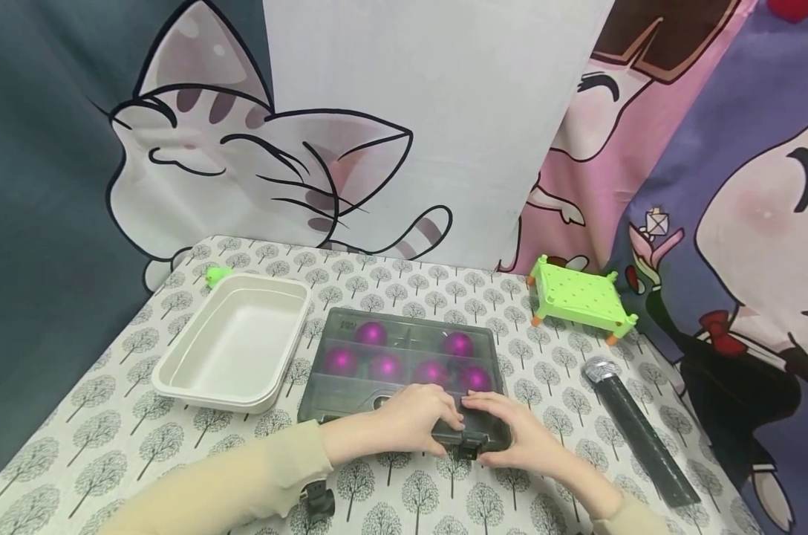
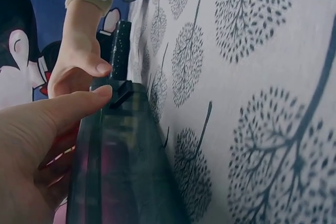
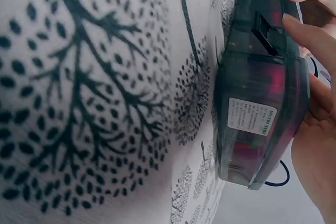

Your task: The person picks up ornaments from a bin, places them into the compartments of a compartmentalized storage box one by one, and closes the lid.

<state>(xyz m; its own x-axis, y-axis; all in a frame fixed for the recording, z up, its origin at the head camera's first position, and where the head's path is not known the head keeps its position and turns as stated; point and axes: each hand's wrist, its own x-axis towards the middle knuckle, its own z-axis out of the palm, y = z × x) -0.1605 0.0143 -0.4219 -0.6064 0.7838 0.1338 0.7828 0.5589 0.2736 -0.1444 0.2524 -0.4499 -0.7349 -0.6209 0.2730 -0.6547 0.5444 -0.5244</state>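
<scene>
A dark, see-through compartment box (image 1: 337, 394) lies on the table with its lid down. Several pink-purple balls (image 1: 386, 366) show through the lid in its compartments. My left hand (image 1: 420, 416) grips the lid's front edge, fingers on top and thumb at the front beside the black latch (image 1: 469, 448). On the latch's other side, my right hand (image 1: 520, 442) holds the box's front right corner, its fingers over the lid and its thumb at the edge. The latch (image 3: 264, 33) juts out from the front wall in the right wrist view, near a white label (image 3: 252, 115).
To the left stands a white tray (image 1: 165, 388), with a small green toy (image 1: 217, 276) behind it. A green toy bed (image 1: 581, 293) sits at the back right. A black microphone (image 1: 644, 438) with a silver head lies right of the box.
</scene>
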